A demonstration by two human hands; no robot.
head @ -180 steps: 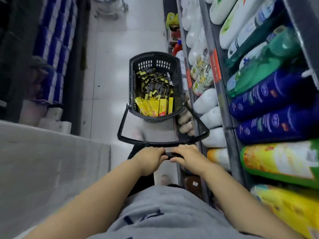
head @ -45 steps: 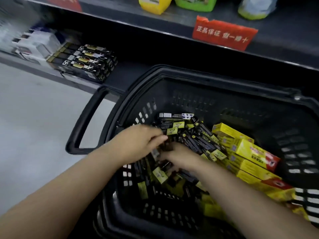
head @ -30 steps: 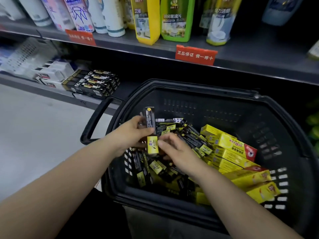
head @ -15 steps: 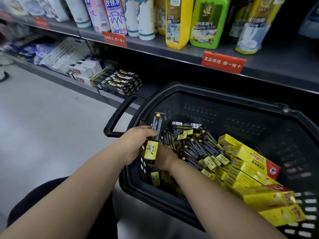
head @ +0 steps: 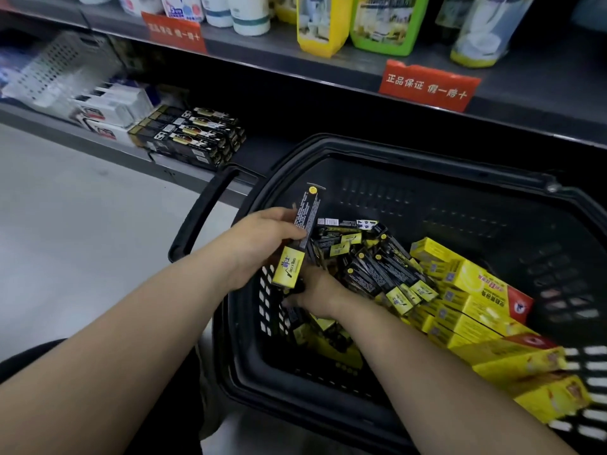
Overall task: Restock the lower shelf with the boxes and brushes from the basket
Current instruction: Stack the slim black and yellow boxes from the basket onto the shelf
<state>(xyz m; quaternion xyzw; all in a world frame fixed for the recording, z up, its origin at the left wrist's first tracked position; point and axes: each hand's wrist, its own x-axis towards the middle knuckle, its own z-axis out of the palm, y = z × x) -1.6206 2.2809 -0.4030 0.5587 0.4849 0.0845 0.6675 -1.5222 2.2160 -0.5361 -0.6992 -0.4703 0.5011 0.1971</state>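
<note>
Head view gives me the black plastic shopping basket [head: 410, 156] as the biggest thing, filling 3 to 6 o'clock. Its near rim is partly covered by both forearms and its right side runs off the frame.

Behind it, at 10 to 11 o'clock, is the grey metal lower shelf [head: 259, 152], and I cannot see into the deep shadow at its back. A stack of flat black cartons [head: 190, 136] lies on the shelf, with blurred white boxes [head: 111, 106] just beside it. The bottles on the shelf above are cut off at the top edge.

A red paper tag [head: 427, 88] at 1 o'clock reads 正品保证 假一赔十.

Inside the basket, yellow rectangular boxes with red corners [head: 469, 290] are piled at 4 o'clock, their print too small for me to read. A loose heap of slim black-and-yellow cartons [head: 377, 264] sits near centre.

The left hand [head: 262, 238] grips one slim black carton with a yellow end [head: 300, 238] above the basket's left side. Its long axis runs from 7 to 1 o'clock, yellow end low. I cannot read its lettering with any certainty.

The right hand [head: 315, 287] reaches down into the heap beneath that carton. Its fingers are hidden, so I cannot tell their state.
</note>
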